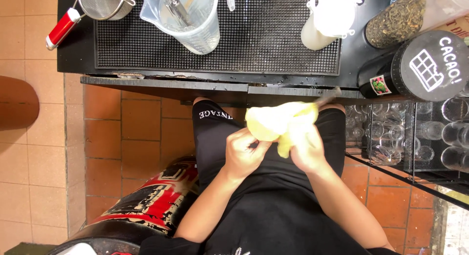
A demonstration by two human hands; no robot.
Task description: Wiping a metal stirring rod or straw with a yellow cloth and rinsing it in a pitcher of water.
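Yellow cloth (273, 123) sits bunched between both my hands, held below the edge of the black surface (220, 69) and above my lap. My left hand (244, 155) has its grip curled shut on the cloth's lower left side; my right hand (305, 147) is wrapped in the cloth, closed on it too. A blurred thin dark object (328, 98) pokes out at the cloth's upper right. A clear measuring jug (188, 18) stands on the rubber mat (273, 45) above.

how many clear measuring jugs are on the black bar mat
1. The clear measuring jug stands near the mat's top middle, between the metal strainer on its left and the white lidded pitcher on its right. Others could sit beyond the frame's top edge.
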